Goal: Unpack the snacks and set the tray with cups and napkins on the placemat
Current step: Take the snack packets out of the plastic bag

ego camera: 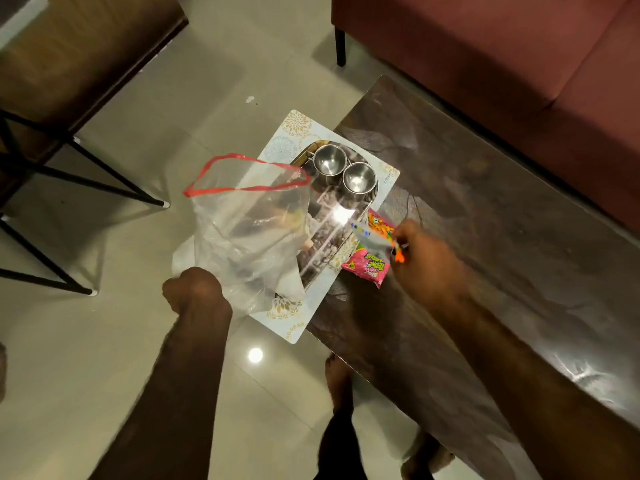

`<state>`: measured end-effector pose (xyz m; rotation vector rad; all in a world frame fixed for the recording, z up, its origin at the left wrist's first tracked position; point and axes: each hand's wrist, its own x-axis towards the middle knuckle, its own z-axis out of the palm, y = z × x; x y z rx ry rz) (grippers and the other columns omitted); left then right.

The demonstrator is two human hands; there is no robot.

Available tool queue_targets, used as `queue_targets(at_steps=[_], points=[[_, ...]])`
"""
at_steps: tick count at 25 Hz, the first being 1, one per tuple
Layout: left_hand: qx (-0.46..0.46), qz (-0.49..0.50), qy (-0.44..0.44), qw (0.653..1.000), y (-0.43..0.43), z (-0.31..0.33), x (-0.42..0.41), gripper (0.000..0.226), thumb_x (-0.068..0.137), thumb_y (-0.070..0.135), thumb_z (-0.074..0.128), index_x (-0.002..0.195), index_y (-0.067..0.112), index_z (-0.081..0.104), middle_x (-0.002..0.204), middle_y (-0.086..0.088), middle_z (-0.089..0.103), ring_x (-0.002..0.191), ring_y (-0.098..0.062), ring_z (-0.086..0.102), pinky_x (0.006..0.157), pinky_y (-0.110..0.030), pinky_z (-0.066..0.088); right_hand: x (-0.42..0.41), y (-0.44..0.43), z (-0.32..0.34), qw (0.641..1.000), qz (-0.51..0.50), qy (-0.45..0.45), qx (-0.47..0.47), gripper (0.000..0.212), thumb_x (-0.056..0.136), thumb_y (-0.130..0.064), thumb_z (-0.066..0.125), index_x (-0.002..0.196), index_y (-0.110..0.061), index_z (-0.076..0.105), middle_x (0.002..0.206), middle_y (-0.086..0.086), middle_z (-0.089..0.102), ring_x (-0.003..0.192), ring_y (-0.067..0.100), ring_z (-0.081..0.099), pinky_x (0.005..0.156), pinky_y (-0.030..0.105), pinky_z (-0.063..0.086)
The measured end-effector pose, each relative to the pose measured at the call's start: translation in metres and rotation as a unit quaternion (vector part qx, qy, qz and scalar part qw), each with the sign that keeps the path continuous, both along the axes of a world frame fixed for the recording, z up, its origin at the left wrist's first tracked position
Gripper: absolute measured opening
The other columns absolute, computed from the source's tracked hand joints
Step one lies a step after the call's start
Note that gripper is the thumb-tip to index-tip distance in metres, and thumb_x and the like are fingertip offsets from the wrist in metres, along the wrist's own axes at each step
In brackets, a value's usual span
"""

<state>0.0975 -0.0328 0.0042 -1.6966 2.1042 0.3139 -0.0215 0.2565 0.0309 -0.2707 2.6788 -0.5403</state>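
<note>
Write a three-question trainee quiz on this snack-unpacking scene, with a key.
1. True or false: the two steel cups stand on the tray.
2. Which hand grips the clear bag? A left, B right.
3. Fill in: the pink snack packet lies by the ___ hand.

Key:
1. True.
2. A; the left hand holds its bottom, red-rimmed mouth upward.
3. Right; the right hand holds a small clear packet over it.

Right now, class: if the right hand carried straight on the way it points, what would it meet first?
The right hand points toward the snack packets at its fingertips, beside the tray; it would meet those first. It seems to hold one already, though blur leaves that unsure.
</note>
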Motion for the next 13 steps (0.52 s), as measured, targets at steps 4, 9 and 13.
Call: queue_targets(at_steps=[4,9,13], points=[[0.006,-0.046,-0.050,0.998,0.005,0.000,-0.009,0.034,0.101,0.021,0.046,0.132,0.013,0.058,0.137,0.003,0.057,0.129,-0.014,0.053,0.103,-0.022,0.042,0.048,-0.003,-0.042,0.961,0.218,0.146,0.088,0.018,0.090,-0.032,0.063,0.103,-0.020,0.062,0.105,0.004,0.060,0.095,0.032,0.061,0.073,0.042,0.046],[0.151,0.500,0.404,0.751,0.010,0.001,-0.017,0.045,0.101,0.017,0.044,0.144,0.005,0.049,0.147,-0.014,0.054,0.119,-0.026,0.060,0.068,-0.029,0.050,0.063,-0.011,-0.078,0.919,0.333,0.173,0.125,0.023,0.091,-0.030,0.053,0.110,-0.021,0.062,0.113,0.007,0.063,0.101,0.033,0.062,0.077,0.044,0.046],[0.173,0.475,0.421,0.753,0.020,0.000,-0.011,0.046,0.095,0.014,0.035,0.131,0.005,0.062,0.125,-0.012,0.069,0.100,-0.025,0.071,0.075,-0.028,0.052,0.072,-0.010,-0.095,0.912,0.362,-0.018,0.191,0.044,0.096,-0.029,0.045,0.139,-0.024,0.051,0.150,0.005,0.046,0.143,0.032,0.043,0.105,0.044,0.042]])
